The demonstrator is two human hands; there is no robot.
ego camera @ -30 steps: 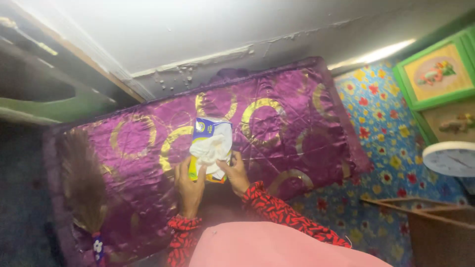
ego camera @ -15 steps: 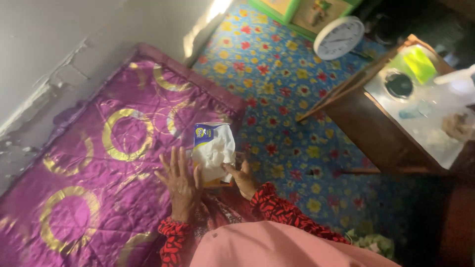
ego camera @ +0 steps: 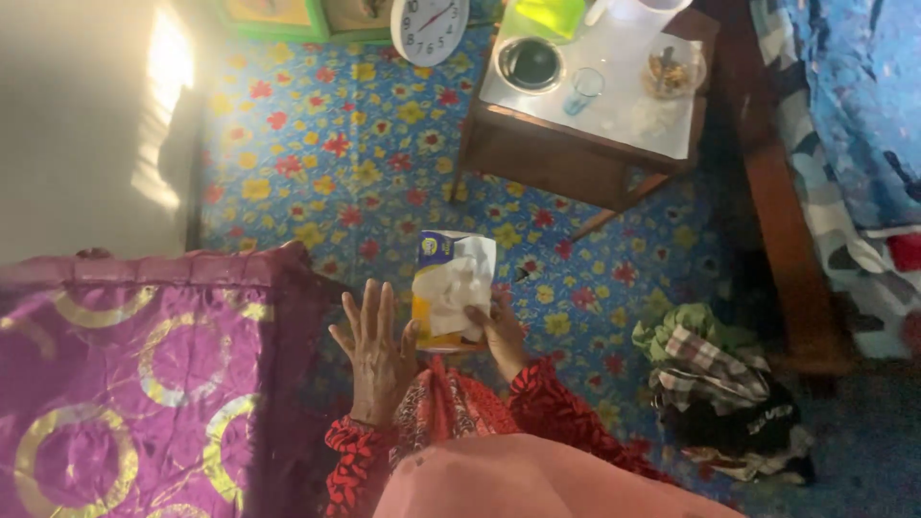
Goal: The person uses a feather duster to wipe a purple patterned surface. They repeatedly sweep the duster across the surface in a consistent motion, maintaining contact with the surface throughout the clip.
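A blue, white and yellow tissue pack (ego camera: 451, 291) with crumpled white tissue sticking out of it is in front of me, over the flowered floor. My right hand (ego camera: 503, 333) grips its lower right corner. My left hand (ego camera: 376, 347) is flat with fingers spread, its thumb side touching the pack's lower left edge. Both wrists wear red patterned sleeves.
A purple mattress with gold rings (ego camera: 125, 384) lies at the lower left. A wooden side table (ego camera: 585, 115) with a bowl, a glass and a jug stands ahead. A white wall clock (ego camera: 429, 27) leans at the top, a pile of clothes (ego camera: 720, 384) sits at right, and a bed (ego camera: 844, 144) is at far right.
The view has swung right, from the mattress toward the flowered floor and table. My left hand has let go of the pack and spread flat; my right hand still holds it.
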